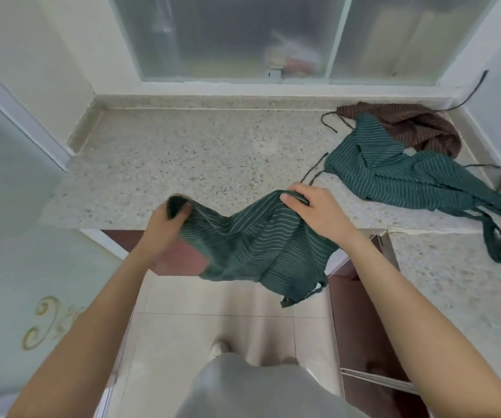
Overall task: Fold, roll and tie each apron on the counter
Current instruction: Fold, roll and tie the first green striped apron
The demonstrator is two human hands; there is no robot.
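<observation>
Now | left hand [169, 218] clenched on green apron [255, 245] | right hand [312, 209] gripping its other edge

Lighting was soft, diffuse daylight entering through the frosted window [228, 34]. Shadows on the counter [182, 158] were faint. No glare was present. Wide-angle distortion bent straight lines near the frame edges. The left hand [167, 218] showed motion blur.

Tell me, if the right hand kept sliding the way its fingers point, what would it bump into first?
The right hand points left along the held green apron, so it would likely meet the left hand gripping the other end. Depth is hard to judge, though.
</observation>
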